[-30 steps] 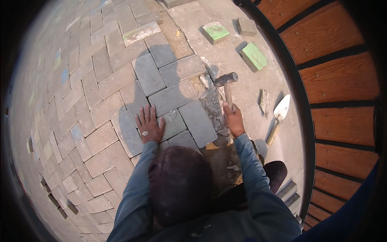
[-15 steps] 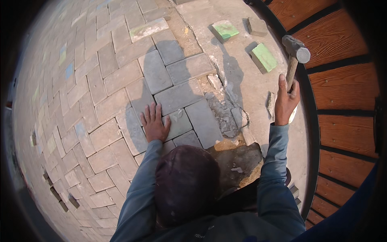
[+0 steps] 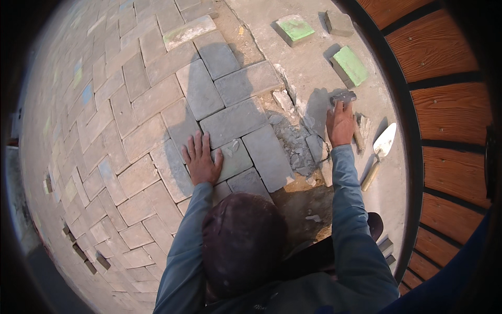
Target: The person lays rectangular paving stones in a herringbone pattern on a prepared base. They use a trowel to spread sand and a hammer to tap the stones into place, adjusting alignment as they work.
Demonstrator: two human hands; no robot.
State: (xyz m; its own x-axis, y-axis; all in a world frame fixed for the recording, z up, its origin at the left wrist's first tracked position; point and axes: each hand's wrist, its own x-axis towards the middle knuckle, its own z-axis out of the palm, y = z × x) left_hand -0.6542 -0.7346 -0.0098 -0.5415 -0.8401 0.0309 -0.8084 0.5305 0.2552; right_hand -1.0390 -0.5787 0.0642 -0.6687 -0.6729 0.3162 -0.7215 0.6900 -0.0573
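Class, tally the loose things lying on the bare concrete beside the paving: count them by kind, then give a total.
Green-topped blocks: 2
Plain grey block: 1
Trowel: 1
Hammer, under the right hand: 1
Total: 5

A single head-worn fisheye view looks steeply down from above the person's cap (image 3: 243, 243), fairly close over the paver floor (image 3: 136, 104); straight edges bow outward, and a dark rim frames the corners.

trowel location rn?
Head view, right side: the trowel lies on the concrete just right of the right hand, near the curved black rail.
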